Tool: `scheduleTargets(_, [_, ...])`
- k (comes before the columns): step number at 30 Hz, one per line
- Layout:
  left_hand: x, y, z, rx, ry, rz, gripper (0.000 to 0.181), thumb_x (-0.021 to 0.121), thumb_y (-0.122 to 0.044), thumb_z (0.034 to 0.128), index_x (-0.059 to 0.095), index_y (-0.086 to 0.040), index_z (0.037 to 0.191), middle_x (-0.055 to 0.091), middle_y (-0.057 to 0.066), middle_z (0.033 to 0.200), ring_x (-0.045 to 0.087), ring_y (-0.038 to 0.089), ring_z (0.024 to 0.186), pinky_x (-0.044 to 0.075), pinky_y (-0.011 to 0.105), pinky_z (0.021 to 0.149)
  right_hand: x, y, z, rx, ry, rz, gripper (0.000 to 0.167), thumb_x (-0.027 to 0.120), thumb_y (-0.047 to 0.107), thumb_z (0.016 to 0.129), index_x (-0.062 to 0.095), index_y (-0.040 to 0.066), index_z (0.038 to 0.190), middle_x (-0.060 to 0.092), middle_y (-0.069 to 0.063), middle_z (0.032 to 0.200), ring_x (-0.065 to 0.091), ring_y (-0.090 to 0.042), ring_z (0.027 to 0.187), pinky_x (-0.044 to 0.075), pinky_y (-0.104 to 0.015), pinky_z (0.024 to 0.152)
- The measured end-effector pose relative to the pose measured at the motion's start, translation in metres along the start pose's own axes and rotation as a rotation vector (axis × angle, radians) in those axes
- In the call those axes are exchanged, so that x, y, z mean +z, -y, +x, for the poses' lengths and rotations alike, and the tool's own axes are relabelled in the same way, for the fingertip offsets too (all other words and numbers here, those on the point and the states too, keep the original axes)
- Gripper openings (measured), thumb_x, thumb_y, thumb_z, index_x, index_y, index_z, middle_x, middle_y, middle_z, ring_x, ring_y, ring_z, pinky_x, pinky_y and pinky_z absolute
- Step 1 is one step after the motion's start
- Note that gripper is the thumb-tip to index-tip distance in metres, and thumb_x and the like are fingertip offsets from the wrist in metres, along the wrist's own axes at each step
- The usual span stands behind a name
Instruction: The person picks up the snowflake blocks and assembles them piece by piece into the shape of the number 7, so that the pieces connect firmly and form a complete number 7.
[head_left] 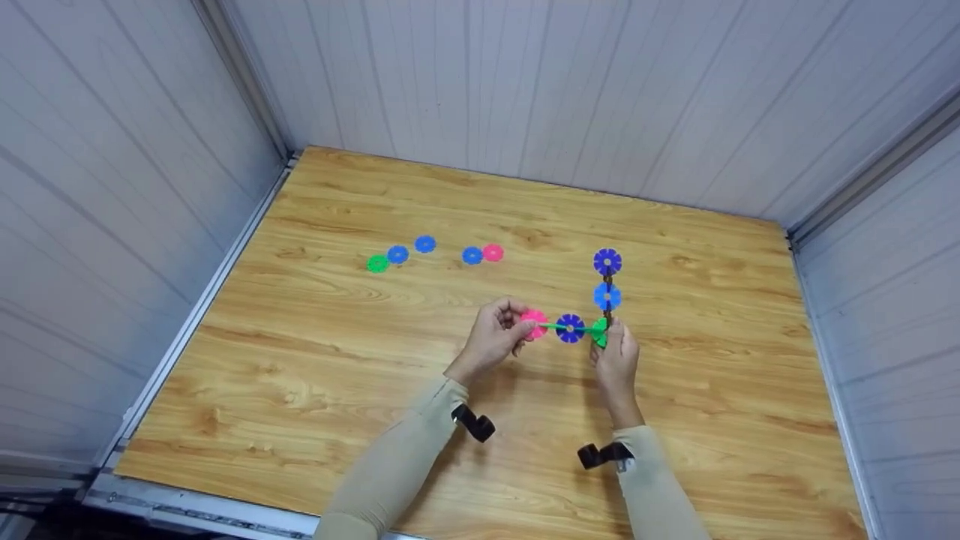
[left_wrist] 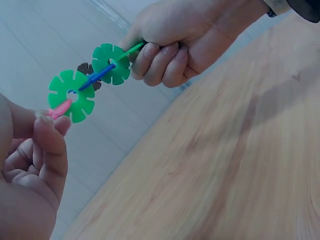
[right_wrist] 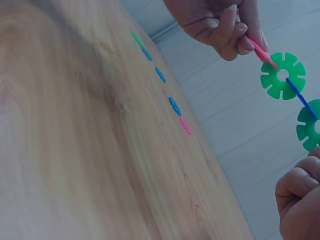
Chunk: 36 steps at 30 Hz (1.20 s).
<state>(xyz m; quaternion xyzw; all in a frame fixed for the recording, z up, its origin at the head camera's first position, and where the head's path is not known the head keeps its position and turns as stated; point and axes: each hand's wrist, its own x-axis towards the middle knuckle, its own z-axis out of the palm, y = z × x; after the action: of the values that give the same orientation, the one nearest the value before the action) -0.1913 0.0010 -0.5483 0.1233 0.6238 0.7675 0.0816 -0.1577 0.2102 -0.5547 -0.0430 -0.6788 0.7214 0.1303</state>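
Both hands hold a joined chain of slotted snowflake discs above the table. At its left end my left hand (head_left: 495, 334) pinches a pink disc (head_left: 529, 316) between thumb and fingers. A green disc seen edge-on links it to a dark blue disc (head_left: 562, 332). My right hand (head_left: 618, 356) grips the chain's corner at a green disc (left_wrist: 132, 51), its fingers curled in the left wrist view. From that corner, brown discs seen edge-on, a lighter blue disc (head_left: 600, 299) and a dark blue disc (head_left: 598, 262) extend away from me. The right fingertips hide part of the corner joint.
Loose discs lie flat farther back on the wooden table (head_left: 300, 360): a green disc (head_left: 372, 264), a blue disc (head_left: 391, 256), another blue disc (head_left: 419, 245), then a third blue disc (head_left: 466, 257) beside a pink disc (head_left: 499, 253). Pale panel walls (head_left: 510, 90) surround the table.
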Motion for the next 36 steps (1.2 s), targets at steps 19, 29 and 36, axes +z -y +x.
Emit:
scheduleTargets(19, [0.020,-0.015,-0.020,-0.024,-0.029,-0.062,0.019,0.064,0.007,0.0913,0.051,0.014,0.103,0.068,0.015,0.080,0.059,0.013,0.064,0.042,0.023,0.048,0.015,-0.011,-0.009,0.005,0.121,0.150,0.039,0.039,0.019,0.109,0.046,-0.010,0.084,0.042,-0.001,0.055,0.033,-0.005,0.041,0.025,-0.019,0.039])
scheduleTargets(29, [0.033,-0.013,-0.021,-0.072,0.056,-0.016,0.020,0.065,0.004,0.0923,0.050,0.010,0.104,0.066,0.013,0.079,0.055,0.017,0.063,0.041,0.026,0.050,0.011,-0.006,-0.005,0.019,0.160,0.129,0.029,0.042,0.017,0.107,0.049,-0.003,0.087,0.045,-0.001,0.059,0.034,-0.006,0.043,0.027,-0.018,0.039])
scheduleTargets(36, [0.025,0.016,-0.011,-0.085,0.126,0.017,0.020,0.070,-0.002,0.0906,0.054,-0.001,0.101,0.066,0.003,0.078,0.057,0.014,0.064,0.042,0.023,0.049,0.011,-0.003,-0.005,0.032,0.171,0.109,0.029,0.039,0.009,0.107,0.048,-0.014,0.093,0.045,-0.004,0.060,0.037,-0.007,0.043,0.029,-0.018,0.040])
